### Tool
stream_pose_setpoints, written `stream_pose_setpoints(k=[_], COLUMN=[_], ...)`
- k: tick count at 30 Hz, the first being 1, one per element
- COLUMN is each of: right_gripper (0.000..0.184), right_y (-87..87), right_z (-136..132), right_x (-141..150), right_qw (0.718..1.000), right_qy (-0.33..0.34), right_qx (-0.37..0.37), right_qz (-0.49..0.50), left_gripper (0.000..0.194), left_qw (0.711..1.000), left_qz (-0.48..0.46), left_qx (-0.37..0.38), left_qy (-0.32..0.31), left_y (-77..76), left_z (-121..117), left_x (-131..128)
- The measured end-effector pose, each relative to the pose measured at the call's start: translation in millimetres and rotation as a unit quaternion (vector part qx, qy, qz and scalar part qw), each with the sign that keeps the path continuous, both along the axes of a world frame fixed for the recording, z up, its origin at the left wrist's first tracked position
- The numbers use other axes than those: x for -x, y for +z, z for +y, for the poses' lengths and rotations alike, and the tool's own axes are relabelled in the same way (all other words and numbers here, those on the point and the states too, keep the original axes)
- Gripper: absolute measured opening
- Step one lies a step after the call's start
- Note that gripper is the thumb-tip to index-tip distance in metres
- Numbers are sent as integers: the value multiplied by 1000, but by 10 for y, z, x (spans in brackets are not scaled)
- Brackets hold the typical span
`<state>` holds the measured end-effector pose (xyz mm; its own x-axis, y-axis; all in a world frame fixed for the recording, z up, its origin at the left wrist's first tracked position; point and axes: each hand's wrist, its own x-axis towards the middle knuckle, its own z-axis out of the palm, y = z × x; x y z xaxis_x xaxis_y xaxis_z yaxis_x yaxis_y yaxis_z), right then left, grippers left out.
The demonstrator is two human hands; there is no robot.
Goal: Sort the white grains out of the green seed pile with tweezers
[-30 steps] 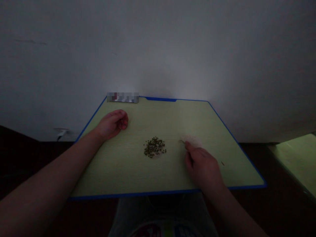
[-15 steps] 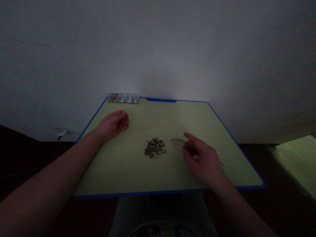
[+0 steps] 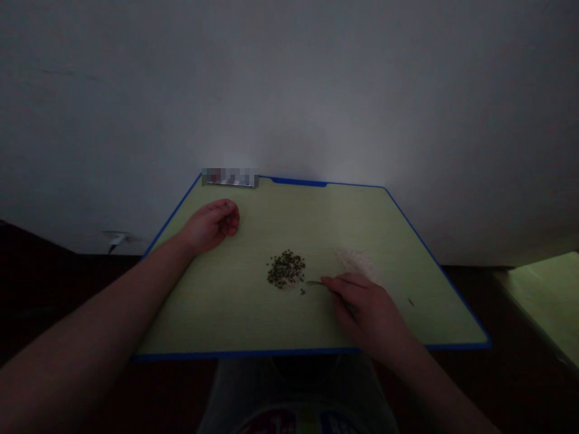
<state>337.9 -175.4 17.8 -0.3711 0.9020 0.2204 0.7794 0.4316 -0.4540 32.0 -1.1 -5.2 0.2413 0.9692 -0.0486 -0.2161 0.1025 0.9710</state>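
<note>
My right hand (image 3: pixel 362 301) is closed in a pinch around a thin, pale metal tool (image 3: pixel 313 283). Only the tool's slender end shows, pointing left; its exact kind cannot be made out. That end lies just right of a pile of small dark green beans (image 3: pixel 286 268) mixed with some pale grains. A couple of beans (image 3: pixel 303 292) lie apart at the pile's lower right. Beyond my right hand spreads a heap of pale, rice-like grains (image 3: pixel 357 262). My left hand (image 3: pixel 215 224) rests on its side on the table, fingers loosely curled, with nothing visible in them.
The pale table (image 3: pixel 253 319) has a blue rim and stands against a grey wall. A blurred-out flat item (image 3: pixel 230 177) sits at its far left corner. A small dark sliver (image 3: pixel 411 302) lies to the right. A plug (image 3: pixel 116 240) is in the wall at left.
My right hand has turned and come slightly nearer, bringing the tool's end beside the bean pile. The pale heap behind it now shows. My left hand keeps its place on the table.
</note>
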Motion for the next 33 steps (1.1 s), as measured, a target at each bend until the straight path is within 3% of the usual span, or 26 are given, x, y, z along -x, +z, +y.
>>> stream_pose_setpoints(k=[21,28,33], right_gripper=[37,38,38], right_y=[-36,-55,-74], right_z=[76,30,21], right_x=[11,10,20], right_qw=[998,999,999], right_qy=[-20,26,19], right_qx=[-52,-31,-42], right_qz=[-30,-22,-10], left_gripper=[17,16,16], left_qw=[1000,1000,1000], left_qz=[-9,1,2], left_qx=[-6,-3,-3], left_qy=[-5,-2,1], left_y=[-53,-31,-30], left_z=[36,28,23], left_x=[30,22,16])
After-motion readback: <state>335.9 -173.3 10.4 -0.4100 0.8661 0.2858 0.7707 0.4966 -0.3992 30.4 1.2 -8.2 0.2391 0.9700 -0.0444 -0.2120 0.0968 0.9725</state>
